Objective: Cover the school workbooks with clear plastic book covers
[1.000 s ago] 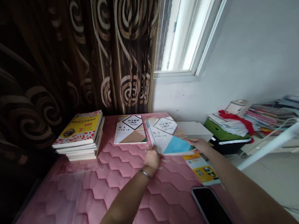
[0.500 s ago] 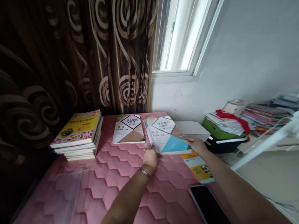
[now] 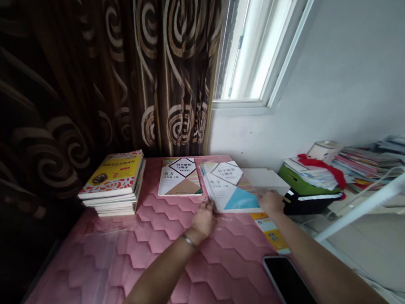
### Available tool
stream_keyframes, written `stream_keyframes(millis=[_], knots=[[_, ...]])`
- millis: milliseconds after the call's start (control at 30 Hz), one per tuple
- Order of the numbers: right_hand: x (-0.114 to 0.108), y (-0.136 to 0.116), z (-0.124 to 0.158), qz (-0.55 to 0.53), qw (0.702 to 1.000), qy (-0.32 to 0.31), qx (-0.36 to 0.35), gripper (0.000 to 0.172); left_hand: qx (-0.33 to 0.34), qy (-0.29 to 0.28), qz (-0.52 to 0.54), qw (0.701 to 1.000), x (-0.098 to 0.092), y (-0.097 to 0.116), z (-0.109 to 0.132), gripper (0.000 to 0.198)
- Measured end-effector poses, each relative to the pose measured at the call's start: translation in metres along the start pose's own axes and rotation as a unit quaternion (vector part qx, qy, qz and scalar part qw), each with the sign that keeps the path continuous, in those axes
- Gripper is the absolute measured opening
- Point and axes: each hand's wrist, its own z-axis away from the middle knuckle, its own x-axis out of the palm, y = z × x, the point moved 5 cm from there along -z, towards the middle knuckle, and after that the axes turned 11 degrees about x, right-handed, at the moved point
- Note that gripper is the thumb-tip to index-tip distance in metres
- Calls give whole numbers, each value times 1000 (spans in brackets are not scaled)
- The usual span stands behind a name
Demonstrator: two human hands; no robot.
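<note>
A white workbook with a blue triangle (image 3: 229, 187) lies on the pink quilted surface (image 3: 187, 287), right of a similar workbook with a brown triangle (image 3: 179, 177). My left hand (image 3: 204, 217), with a bracelet at its wrist, is at the blue-triangle book's lower left corner, its fingers curled together. At that book's lower right edge is my right hand (image 3: 272, 202), fingers bent and blurred, so its hold is unclear. Below my right hand a yellow booklet (image 3: 274, 236) shows in part. A stack of books with a yellow cover on top (image 3: 116, 170) stands at the left.
A black phone (image 3: 290, 282) lies near the front. Behind my right hand is a white box (image 3: 266, 179). Farther right are a green and black bin (image 3: 300, 200) of papers, piled magazines (image 3: 361, 163) and a white fan (image 3: 358, 208). A patterned curtain (image 3: 151, 71) hangs behind.
The view has shifted, moving the scene slightly right and down. My left hand's fingers have loosened a little at the book's corner, and my right hand sits slightly farther around its right edge.
</note>
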Motion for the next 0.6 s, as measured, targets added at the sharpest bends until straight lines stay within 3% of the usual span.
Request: stream_keyframes(millis=[67, 133, 233, 333, 500, 600], knots=[[-5, -26, 12, 38, 997, 48, -52, 35, 37, -17, -35, 999, -14, -11, 28, 44], [1, -59, 29, 62, 987, 54, -138, 37, 45, -25, -87, 995, -27, -29, 64, 42], [32, -113, 63, 90, 958, 18, -273, 39, 25, -22, -172, 984, -36, -57, 121, 53], [76, -156, 103, 119, 919, -30, -375, 42, 38, -14, -237, 971, -32, -67, 164, 60], [129, -193, 145, 163, 891, -46, -420, 49, 46, 9, -281, 959, -21, -61, 189, 58], [140, -197, 159, 179, 891, -39, -416, 52, -33, 39, -305, 951, -30, -63, 199, 56]])
